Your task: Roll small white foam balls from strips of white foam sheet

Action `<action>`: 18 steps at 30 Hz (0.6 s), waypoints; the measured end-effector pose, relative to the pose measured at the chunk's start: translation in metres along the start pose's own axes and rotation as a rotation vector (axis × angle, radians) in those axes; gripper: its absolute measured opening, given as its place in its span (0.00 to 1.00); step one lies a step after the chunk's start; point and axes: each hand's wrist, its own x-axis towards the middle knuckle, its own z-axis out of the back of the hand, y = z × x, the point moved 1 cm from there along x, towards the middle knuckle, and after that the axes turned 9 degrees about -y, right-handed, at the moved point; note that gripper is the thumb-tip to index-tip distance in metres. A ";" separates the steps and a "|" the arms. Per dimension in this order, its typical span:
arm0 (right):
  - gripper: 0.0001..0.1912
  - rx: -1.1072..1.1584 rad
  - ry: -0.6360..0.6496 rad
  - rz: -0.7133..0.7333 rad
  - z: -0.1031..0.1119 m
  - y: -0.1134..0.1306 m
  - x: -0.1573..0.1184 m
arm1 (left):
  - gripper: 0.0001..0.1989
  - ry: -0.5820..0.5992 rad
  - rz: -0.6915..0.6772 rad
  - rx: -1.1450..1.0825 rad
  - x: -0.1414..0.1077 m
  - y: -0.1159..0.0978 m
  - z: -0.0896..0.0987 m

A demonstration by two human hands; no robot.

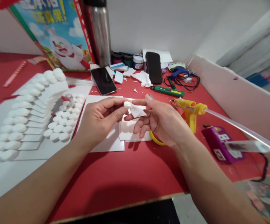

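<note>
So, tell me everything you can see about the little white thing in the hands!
The white piece has a rounded, padded-looking end at the left, pinched by the left hand, and a thin, papery flap with pointed corners, framed by the curled right hand. It's held above white sheets. Its exact material is unclear.

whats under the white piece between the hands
Under the white piece, fingers of the right hand show, and white sheets lie below on the red table. Whatever those fingers cover can't be seen.
</note>
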 end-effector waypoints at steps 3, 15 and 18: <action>0.18 0.112 0.099 -0.129 0.004 0.000 0.004 | 0.08 0.016 0.006 -0.004 0.000 0.000 0.001; 0.11 0.162 0.044 -0.172 0.000 0.005 -0.003 | 0.08 0.045 0.034 -0.008 -0.003 0.002 0.000; 0.12 0.103 0.023 -0.132 -0.001 0.005 -0.003 | 0.07 0.031 0.065 -0.029 -0.003 0.002 -0.001</action>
